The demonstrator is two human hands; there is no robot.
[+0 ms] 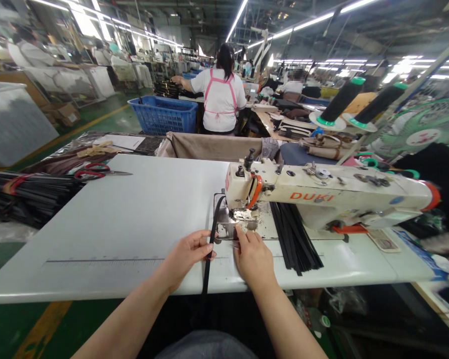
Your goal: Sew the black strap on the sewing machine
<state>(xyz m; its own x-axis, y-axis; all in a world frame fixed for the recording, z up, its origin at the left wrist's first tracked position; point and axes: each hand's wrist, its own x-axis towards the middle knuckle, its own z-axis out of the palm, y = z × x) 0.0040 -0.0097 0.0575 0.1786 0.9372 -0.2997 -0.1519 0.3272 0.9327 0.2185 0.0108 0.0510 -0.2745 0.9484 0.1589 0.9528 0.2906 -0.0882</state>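
While ceiling tubes (236, 20) glow, white tabletop (134, 209) bears sewing machine (351, 192).

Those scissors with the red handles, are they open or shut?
They look shut: past the red handles of the scissors, the blades appear together as one silver point.
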